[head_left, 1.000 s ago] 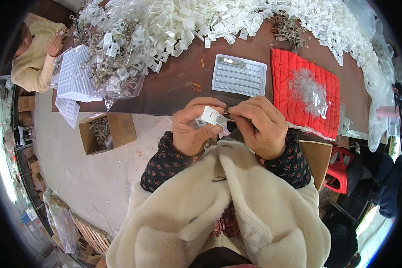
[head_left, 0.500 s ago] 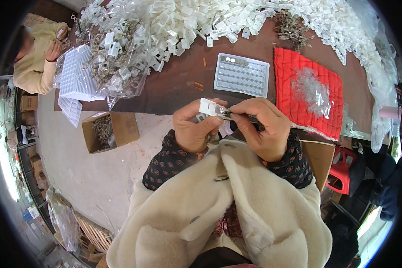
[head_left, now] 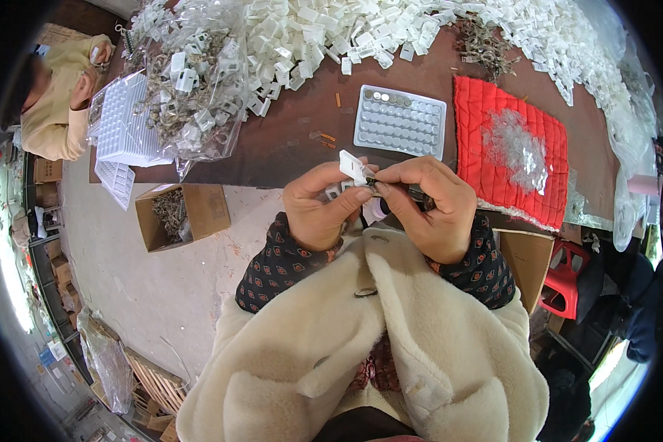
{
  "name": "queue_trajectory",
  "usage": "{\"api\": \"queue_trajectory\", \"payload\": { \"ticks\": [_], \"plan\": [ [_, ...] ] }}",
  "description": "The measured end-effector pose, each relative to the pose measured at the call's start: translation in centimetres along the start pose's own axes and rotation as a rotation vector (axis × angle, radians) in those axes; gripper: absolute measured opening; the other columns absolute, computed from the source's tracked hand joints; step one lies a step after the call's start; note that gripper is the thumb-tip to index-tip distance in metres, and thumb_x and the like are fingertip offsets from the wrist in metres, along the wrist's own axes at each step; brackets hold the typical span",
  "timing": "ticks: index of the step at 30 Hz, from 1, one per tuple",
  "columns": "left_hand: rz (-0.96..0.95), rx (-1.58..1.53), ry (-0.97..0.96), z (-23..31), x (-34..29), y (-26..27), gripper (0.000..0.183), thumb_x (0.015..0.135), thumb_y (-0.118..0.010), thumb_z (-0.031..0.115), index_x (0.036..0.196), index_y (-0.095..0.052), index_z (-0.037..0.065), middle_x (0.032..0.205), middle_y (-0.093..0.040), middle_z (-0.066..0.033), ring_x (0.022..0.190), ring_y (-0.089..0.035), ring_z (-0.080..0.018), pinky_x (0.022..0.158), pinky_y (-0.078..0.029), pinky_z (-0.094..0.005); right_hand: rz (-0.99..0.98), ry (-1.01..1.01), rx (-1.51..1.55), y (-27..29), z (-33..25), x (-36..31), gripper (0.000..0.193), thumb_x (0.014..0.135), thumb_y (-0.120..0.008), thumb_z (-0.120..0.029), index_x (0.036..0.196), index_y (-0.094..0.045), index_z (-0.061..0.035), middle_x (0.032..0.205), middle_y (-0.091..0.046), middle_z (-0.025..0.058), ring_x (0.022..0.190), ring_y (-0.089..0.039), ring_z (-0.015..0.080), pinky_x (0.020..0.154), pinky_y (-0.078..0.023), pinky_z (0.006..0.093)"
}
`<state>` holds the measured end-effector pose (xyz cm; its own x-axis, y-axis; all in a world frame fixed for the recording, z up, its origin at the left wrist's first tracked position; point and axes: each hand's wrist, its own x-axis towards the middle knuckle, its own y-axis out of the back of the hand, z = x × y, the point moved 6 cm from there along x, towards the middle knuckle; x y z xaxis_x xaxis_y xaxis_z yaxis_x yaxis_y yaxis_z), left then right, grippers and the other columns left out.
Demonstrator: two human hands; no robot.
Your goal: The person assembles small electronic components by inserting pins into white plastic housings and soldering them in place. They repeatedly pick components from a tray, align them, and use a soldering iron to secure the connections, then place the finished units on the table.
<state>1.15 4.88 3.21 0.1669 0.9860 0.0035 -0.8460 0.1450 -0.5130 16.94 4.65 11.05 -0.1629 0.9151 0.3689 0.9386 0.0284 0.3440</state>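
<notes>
A small white plastic case (head_left: 352, 167) is gripped between the thumb and fingers of my left hand (head_left: 320, 202), in front of my chest. My right hand (head_left: 431, 202) meets it from the right, its thumb and forefinger pinched on a small dark part at the case's edge; what that part is, I cannot make out. A second white piece (head_left: 334, 191) shows under the fingers of my left hand. Just beyond my hands, a clear blister tray (head_left: 399, 134) lies on the brown table, with several round button cells (head_left: 385, 96) in its far row.
White plastic cases (head_left: 302, 37) heap along the table's far side. A clear bag of parts (head_left: 195, 110) and stacked white trays (head_left: 129, 121) lie left. A red quilted cloth (head_left: 475, 140) with clear bits is right. A cardboard box (head_left: 206, 214) stands below; a co-worker (head_left: 59, 103) sits far left.
The white case has tilted up in my left hand, its face turning to the right. My right fingers have moved slightly left, closer against its edge.
</notes>
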Motion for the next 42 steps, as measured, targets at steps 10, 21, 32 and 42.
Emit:
{"api": "queue_trajectory", "payload": {
  "ticks": [10,21,32,42],
  "plan": [
    [0.014,0.055,-0.100,0.2,-0.1,0.4,0.030,0.084,-0.075,-0.001,0.112,-0.065,-0.003,0.103,-0.071,-0.0164,0.065,-0.056,-0.0070,0.054,-0.044,-0.0198,-0.077,-0.185,0.233,-0.8,1.3,-0.6,0.019,0.083,-0.072,0.006,0.101,-0.072,-0.0013,0.093,-0.070,0.0098,0.079,-0.066,0.0152,0.070,-0.051,0.0257],
    [0.176,0.061,-0.256,0.1,-1.3,-0.1,0.022,0.091,-0.067,-0.004,0.107,-0.054,0.001,0.108,-0.070,-0.0199,0.078,-0.061,-0.0087,0.065,-0.049,-0.0214,0.062,-0.388,0.423,-2.7,2.5,-1.1,0.019,0.083,-0.067,0.008,0.101,-0.065,0.0011,0.093,-0.068,0.0054,0.080,-0.063,0.0083,0.072,-0.051,0.0241],
    [0.176,-0.106,-0.157,-0.3,-0.9,0.5,0.020,0.093,-0.067,0.003,0.106,-0.052,0.005,0.106,-0.070,-0.0223,0.060,-0.054,-0.0067,0.051,-0.044,-0.0208,-0.017,-0.490,0.609,-2.8,2.8,-0.8,0.020,0.089,-0.063,0.009,0.093,-0.048,-0.0023,0.095,-0.059,0.0067,0.081,-0.056,0.0088,0.073,-0.049,0.0238],
    [0.255,-0.343,-0.043,-0.9,-0.8,0.4,0.018,0.093,-0.067,0.006,0.106,-0.056,0.008,0.096,-0.069,-0.0112,0.061,-0.057,-0.0084,0.047,-0.044,-0.0207,-0.034,-0.129,0.064,-3.0,0.4,-0.4,0.025,0.083,-0.068,0.008,0.106,-0.066,-0.0001,0.098,-0.065,0.0111,0.084,-0.064,0.0176,0.076,-0.052,0.0271]
  ]
}}
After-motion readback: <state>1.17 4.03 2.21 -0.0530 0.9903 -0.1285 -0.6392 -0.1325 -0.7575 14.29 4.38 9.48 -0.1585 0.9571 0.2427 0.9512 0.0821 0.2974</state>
